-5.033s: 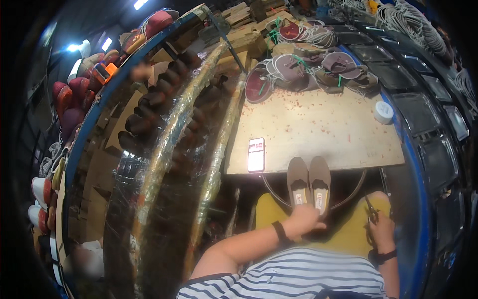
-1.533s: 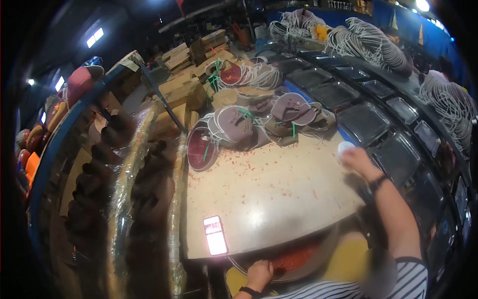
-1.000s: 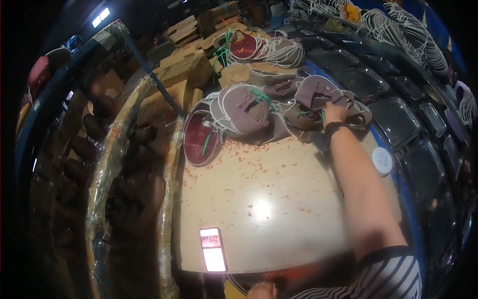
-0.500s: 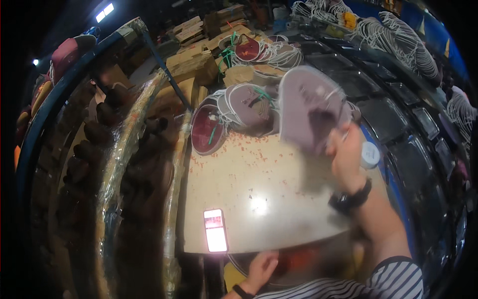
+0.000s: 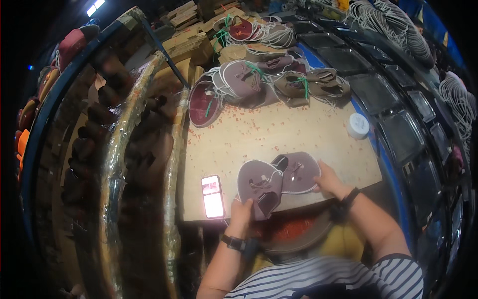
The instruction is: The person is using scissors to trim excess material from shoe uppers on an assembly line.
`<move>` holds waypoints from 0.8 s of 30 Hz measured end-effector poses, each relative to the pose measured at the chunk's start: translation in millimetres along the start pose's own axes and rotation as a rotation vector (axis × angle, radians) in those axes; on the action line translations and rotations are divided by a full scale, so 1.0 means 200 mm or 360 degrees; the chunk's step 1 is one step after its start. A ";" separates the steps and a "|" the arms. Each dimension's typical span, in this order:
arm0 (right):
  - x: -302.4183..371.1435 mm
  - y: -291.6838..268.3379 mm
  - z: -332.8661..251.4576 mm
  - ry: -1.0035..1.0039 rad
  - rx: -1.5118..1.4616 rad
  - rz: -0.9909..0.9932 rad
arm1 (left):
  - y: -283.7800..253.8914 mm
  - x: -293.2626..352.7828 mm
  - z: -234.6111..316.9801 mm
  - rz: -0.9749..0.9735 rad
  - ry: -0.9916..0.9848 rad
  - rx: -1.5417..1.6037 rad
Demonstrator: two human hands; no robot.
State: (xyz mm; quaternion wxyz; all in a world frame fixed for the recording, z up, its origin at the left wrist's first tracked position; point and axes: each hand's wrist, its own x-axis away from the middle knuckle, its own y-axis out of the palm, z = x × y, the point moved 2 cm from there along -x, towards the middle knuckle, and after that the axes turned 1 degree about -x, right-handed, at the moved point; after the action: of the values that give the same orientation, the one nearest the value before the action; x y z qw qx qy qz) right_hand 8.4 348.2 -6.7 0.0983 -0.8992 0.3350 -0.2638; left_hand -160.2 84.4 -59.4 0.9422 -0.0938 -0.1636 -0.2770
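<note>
Two mauve shoe uppers with pale cord edging lie over the front of the worktable, partly overlapping. My left hand (image 5: pixel 241 214) is closed on the lower edge of the left shoe upper (image 5: pixel 255 180), whose laced bow and dark opening show. My right hand (image 5: pixel 329 180) pinches the outer edge of the right shoe upper (image 5: pixel 300 172). A lit phone (image 5: pixel 213 197) lies to the left of my left hand, close to the table's front edge.
Bundled shoe uppers (image 5: pixel 239 79) with green ties line the table's far side. Orange scraps are scattered over the tabletop (image 5: pixel 239 134). A white round tub (image 5: pixel 358 125) stands at the right edge. Below the front edge sits a bowl (image 5: pixel 284 244) with reddish bits. Racks flank both sides.
My right hand has brought the mauve uppers from the far side to the front edge. My left hand has come up from below the edge and taken hold of one.
</note>
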 end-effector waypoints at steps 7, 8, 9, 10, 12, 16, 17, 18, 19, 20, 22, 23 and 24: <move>-0.27 -0.24 0.01 -0.0564 0.0447 -0.0578 | -0.10 -0.15 0.01 -0.0384 -0.0141 0.0070; -0.29 -0.24 -0.02 -0.0556 0.0448 -0.0580 | -0.11 -0.17 -0.01 -0.0386 -0.0149 0.0071; -0.30 -0.19 -0.08 -0.0464 0.0448 -0.0655 | -0.14 -0.20 -0.04 -0.0401 -0.0086 -0.0048; -0.31 -0.17 -0.12 -0.0368 0.0450 -0.0713 | -0.14 -0.22 -0.04 -0.0431 -0.0019 -0.0169; -0.36 -0.15 -0.16 -0.0296 0.0599 -0.0647 | -0.10 -0.22 -0.01 -0.0433 -0.0046 -0.0167; -0.42 -0.08 -0.20 -0.0693 0.1389 -0.0406 | -0.08 -0.22 -0.01 -0.0406 -0.0109 -0.0056; -0.42 -0.06 -0.22 -0.0801 0.1433 -0.0345 | -0.09 -0.22 -0.01 -0.0395 -0.0113 -0.0060; -0.43 -0.05 -0.20 -0.0799 0.1430 -0.0346 | -0.08 -0.21 0.01 -0.0386 -0.0168 -0.0029; -0.43 -0.04 -0.20 -0.0932 0.1323 -0.0205 | -0.07 -0.20 0.02 -0.0379 -0.0221 0.0002; -0.43 -0.04 -0.19 -0.1060 0.1214 -0.0060 | -0.05 -0.20 0.02 -0.0386 -0.0221 -0.0001; -0.40 -0.03 -0.18 -0.1210 0.1080 0.0171 | -0.06 -0.20 0.01 -0.0366 -0.0212 0.0104; -0.37 -0.05 -0.17 -0.1351 0.0946 0.0407 | -0.06 -0.21 0.00 -0.0370 -0.0209 0.0100; -0.32 -0.03 -0.16 -0.1356 0.0941 0.0403 | -0.08 -0.22 -0.03 -0.0356 -0.0171 0.0057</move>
State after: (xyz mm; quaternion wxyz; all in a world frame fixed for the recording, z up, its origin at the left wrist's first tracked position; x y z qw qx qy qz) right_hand -47.1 395.3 -3.2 0.5059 -0.8130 0.2828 0.0554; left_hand -201.9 91.9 -78.5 0.8968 -0.0727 -0.2283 -0.3720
